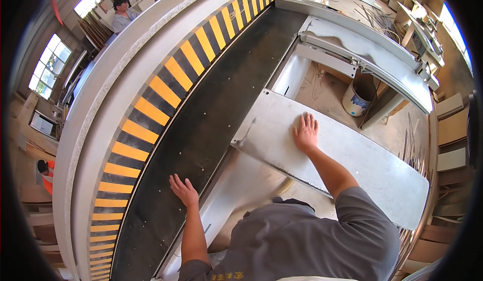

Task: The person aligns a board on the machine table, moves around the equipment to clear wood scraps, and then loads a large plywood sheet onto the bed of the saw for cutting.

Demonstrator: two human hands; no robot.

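My left hand (184, 191) rests with its fingers stretched out at the near edge of the long dark machine bed (201, 130), which is dotted with small light spots. Farther to the right, my right hand (306, 132) lies flat, fingers extended, on a pale grey metal table panel (347, 153). The panel juts out from the bed toward the right. Neither hand has anything in its grasp. Along the far side of the bed runs a machine guard with yellow and black stripes (153, 111).
Beyond the panel stand a second metal support arm with a rail (352, 42) and a white bucket (358, 97) on the floor. Boards (451, 132) lean at the far right. One person (122, 14) is behind the machine; another in an orange vest (47, 175) is at left.
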